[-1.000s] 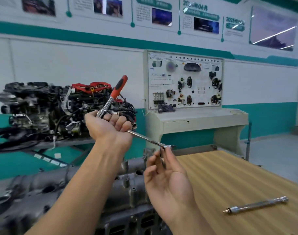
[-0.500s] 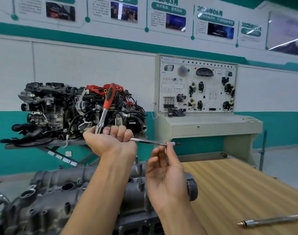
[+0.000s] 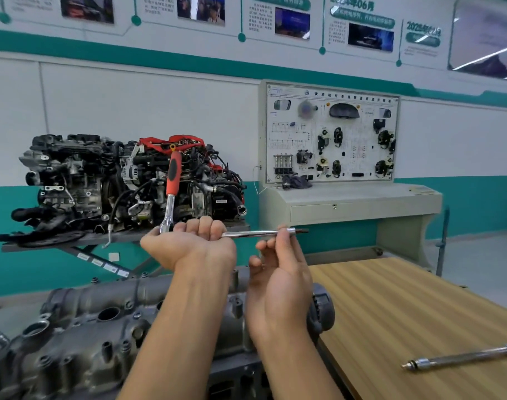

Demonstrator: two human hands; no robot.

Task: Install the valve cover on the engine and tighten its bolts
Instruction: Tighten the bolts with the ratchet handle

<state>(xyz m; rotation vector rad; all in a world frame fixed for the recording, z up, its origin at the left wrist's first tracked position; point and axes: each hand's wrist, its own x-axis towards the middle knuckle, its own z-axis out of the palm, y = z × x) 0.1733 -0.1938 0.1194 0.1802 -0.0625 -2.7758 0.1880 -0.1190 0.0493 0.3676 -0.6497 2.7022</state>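
Both hands are up in front of the chest here. The left hand (image 3: pixel 188 246) has its grip wrapped tight round the head of the ratchet (image 3: pixel 171 192), red handle standing almost straight up, and the extension bar (image 3: pixel 255 233) pokes out level to the right. The right hand (image 3: pixel 278 278) meets it at the far tip, a narrow fingertip grip on the end, other fingers loosely bent. The valve cover (image 3: pixel 102 313) lies below the forearms on the engine, at the left end of the wooden table (image 3: pixel 405 307). A second bar (image 3: pixel 460 357) lies well apart on the wood, and a display engine (image 3: pixel 102 183) stands by the wall.
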